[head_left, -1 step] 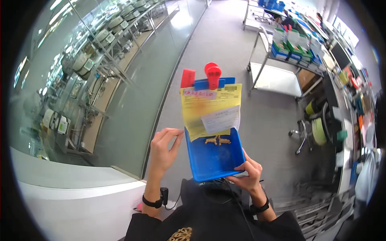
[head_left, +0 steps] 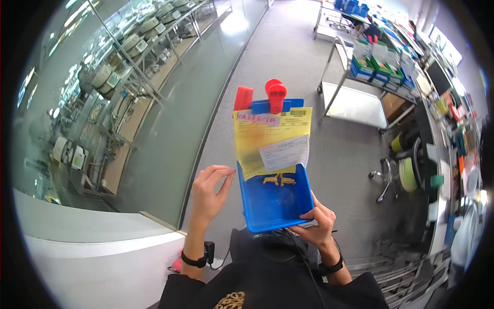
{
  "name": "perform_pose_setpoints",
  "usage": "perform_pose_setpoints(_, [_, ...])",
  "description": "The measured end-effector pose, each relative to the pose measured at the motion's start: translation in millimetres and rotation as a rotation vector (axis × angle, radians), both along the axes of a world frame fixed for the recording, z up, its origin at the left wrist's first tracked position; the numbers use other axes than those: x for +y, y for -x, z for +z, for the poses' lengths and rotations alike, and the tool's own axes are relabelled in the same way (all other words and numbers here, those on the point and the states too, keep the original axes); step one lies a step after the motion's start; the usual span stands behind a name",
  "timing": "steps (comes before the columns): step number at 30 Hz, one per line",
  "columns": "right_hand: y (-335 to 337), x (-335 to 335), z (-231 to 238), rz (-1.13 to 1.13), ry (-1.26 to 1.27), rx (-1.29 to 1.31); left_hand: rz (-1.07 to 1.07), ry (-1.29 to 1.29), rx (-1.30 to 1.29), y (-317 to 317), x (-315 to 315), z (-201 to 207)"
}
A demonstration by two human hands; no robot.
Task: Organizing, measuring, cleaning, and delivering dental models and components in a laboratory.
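A blue plastic bin [head_left: 272,206] is held out in front of me, gripped at its near right corner by my right hand [head_left: 318,221], thumb over the rim and fingers underneath. Inside lie small gold-coloured pieces [head_left: 279,179]. A yellow printed sheet [head_left: 249,149] with a smaller white slip [head_left: 284,153] on it covers the far part of the bin. A red clip [head_left: 276,95] and a red tag [head_left: 243,98] stand at its far edge. Beside the left rim, my left hand [head_left: 210,193] has thumb and fingertips pinched together; whatever is between them is hidden.
To the left runs a glass partition [head_left: 175,103] with machines on benches behind it, above a low white wall [head_left: 92,262]. A wheeled cart [head_left: 355,105] at the far right carries bins and papers. Nearer stands a green chair [head_left: 408,174] by a cluttered workbench [head_left: 441,206].
The surroundings and the far end of the bin with its clip have shifted very slightly in view. Both hands keep the same pose.
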State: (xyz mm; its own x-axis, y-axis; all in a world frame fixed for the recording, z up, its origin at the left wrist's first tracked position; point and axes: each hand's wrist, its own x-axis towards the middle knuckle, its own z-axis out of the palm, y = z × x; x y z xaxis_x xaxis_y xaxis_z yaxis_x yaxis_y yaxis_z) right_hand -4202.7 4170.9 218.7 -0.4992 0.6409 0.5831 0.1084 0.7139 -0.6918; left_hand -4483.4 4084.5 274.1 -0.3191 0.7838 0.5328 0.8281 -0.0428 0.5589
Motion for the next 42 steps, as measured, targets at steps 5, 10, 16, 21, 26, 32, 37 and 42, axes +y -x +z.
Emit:
perform_pose_setpoints(5, [80,131,-24,0.023,0.029,-0.005,0.09,0.093,-0.096,56,81,-38])
perform_pose_setpoints(10, [159,250,-14,0.04,0.044,-0.027,0.054,0.279,-0.745,88,160,-29])
perform_pose_setpoints(16, [252,401,10,-0.017,0.017,-0.001,-0.054,0.308,-0.798,168,343,5])
perform_pose_setpoints(21, [314,530,2,-0.151,0.012,0.09,-0.206,0.405,-0.839,234,504,14])
perform_pose_setpoints(26, [352,667,-11,-0.246,0.077,0.096,-0.302,0.376,-0.819,279,664,-22])
perform_pose_setpoints(32, [393,883,15,0.061,0.317,-0.087,-0.231,0.397,-0.807,358,866,-18])
perform_pose_setpoints(37, [447,1059,68,-0.116,0.328,-0.188,-0.177,0.322,-0.846,433,996,-25])
perform_pose_setpoints(42, [502,1245,93,-0.338,0.122,-0.054,-0.224,0.388,-0.915,486,1146,-24])
